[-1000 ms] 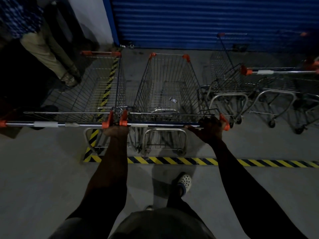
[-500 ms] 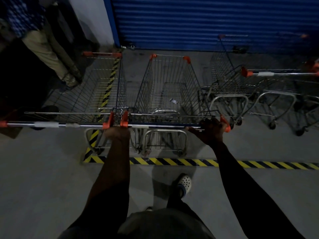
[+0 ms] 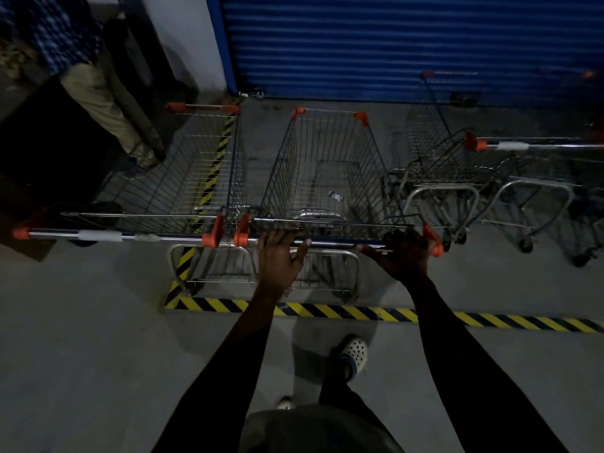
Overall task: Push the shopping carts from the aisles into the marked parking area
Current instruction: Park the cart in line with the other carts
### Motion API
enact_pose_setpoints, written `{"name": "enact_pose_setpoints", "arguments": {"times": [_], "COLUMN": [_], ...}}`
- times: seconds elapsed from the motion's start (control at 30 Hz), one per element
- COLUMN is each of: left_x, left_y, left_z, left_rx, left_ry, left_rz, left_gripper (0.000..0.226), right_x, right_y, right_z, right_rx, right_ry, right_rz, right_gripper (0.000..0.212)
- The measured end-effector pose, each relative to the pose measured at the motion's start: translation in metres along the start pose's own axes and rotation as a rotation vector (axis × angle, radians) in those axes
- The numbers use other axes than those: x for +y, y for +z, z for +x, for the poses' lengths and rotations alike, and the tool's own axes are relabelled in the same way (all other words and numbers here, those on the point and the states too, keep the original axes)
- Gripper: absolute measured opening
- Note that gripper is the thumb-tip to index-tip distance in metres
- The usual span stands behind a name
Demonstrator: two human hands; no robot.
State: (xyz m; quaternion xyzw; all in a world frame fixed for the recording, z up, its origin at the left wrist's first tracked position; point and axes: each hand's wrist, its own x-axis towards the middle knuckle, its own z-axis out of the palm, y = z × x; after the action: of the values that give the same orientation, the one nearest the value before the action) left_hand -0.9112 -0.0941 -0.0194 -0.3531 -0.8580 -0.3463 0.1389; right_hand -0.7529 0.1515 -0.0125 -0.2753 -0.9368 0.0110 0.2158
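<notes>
Steel wire with orange plastic corners makes up the middle cart (image 3: 327, 165), which stands nose-on to the blue shutter (image 3: 392, 44) with its rear wheels just past the yellow-and-black floor line (image 3: 359, 312). By my reading it sits inside the marked parking area, between the left cart (image 3: 196, 171) and the nested carts (image 3: 438, 158) on the right. Both hands work its handle bar (image 3: 336, 242): the right grip (image 3: 405, 253) is clenched round the bar just beside the right orange end cap, while the left grip (image 3: 277, 256) hooks its fingers over the bar a little in from the left cap, thumb splayed along it, a looser hold. Hands set wide apart like this probably serve steering, keeping the basket square to its neighbour so the two rows pack close; the two orange caps in the middle sit just beside each other, touching or not I cannot tell. The left cart straddles the side stripe (image 3: 212, 178) rather than lying wholly within it. Both arms reach out nearly straight and a foot in a white clog (image 3: 354, 353) stands behind the floor line, which suggests a final nudge toward the shutter. A bystander's legs (image 3: 108, 103) stand beyond the left cart, well apart from the bar
</notes>
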Motion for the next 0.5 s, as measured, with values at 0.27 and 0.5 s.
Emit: {"name": "enact_pose_setpoints", "arguments": {"times": [0.27,0.5], "left_x": [-0.002,-0.002], "left_y": [0.003,0.003], "left_z": [-0.001,-0.001], "left_rx": [-0.016,0.007], "left_ry": [-0.049,-0.046], "left_rz": [0.005,-0.026], "left_gripper": [0.029,0.027], "right_x": [0.004,0.007], "right_y": [0.006,0.011], "right_z": [-0.002,-0.004], "right_rx": [0.013,0.134], "right_ry": [-0.009,-0.064], "right_rz": [-0.086,-0.042], "right_gripper": [0.079,0.068]}}
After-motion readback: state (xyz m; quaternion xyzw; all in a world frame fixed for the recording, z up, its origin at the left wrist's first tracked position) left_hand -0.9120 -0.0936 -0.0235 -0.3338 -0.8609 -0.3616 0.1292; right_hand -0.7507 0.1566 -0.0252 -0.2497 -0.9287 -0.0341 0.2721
